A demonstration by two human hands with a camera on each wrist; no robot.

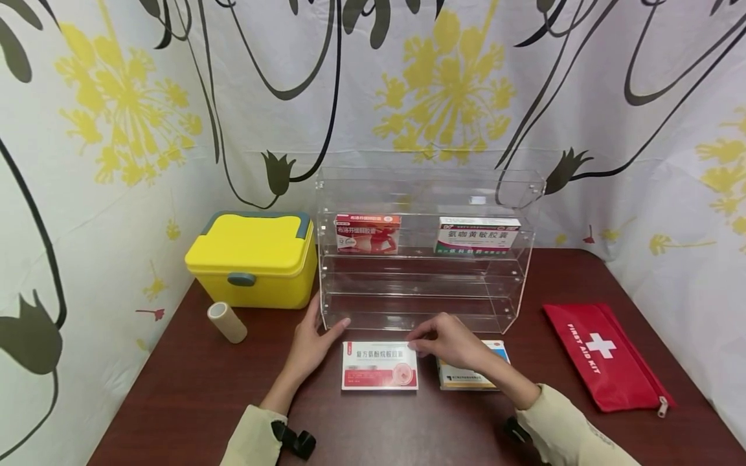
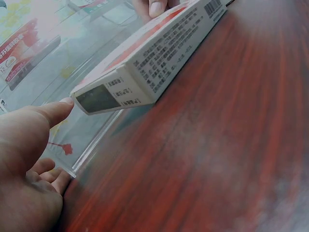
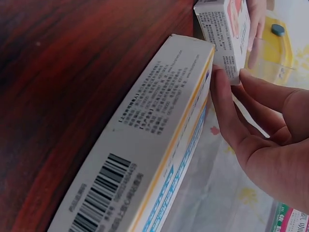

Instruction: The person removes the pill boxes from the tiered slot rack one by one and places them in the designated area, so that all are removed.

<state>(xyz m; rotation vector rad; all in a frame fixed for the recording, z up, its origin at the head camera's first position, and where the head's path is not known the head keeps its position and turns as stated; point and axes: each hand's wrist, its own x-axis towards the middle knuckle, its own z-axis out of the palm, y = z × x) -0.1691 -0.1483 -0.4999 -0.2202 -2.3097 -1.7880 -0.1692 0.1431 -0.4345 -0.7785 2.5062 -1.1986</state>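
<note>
A white and red medicine box (image 1: 380,366) lies before the clear acrylic rack (image 1: 421,321). My right hand (image 1: 451,340) pinches its upper right corner between thumb and fingers, as the right wrist view shows. The left hand (image 1: 311,340) is at the rack's lower left corner, fingers along the outer side and thumb stretched out. In the left wrist view that thumb (image 2: 60,111) comes close to or touches the end of the medicine box (image 2: 159,63). Under my right forearm lies a white, blue and yellow medicine box (image 3: 140,121), partly hidden in the head view.
On the rack's upper shelf stand a red medicine box (image 1: 368,234) and a white and green medicine box (image 1: 478,235). A yellow lidded case (image 1: 250,259) and a beige cylinder (image 1: 227,322) are at the left. A red first aid pouch (image 1: 606,359) lies at the right.
</note>
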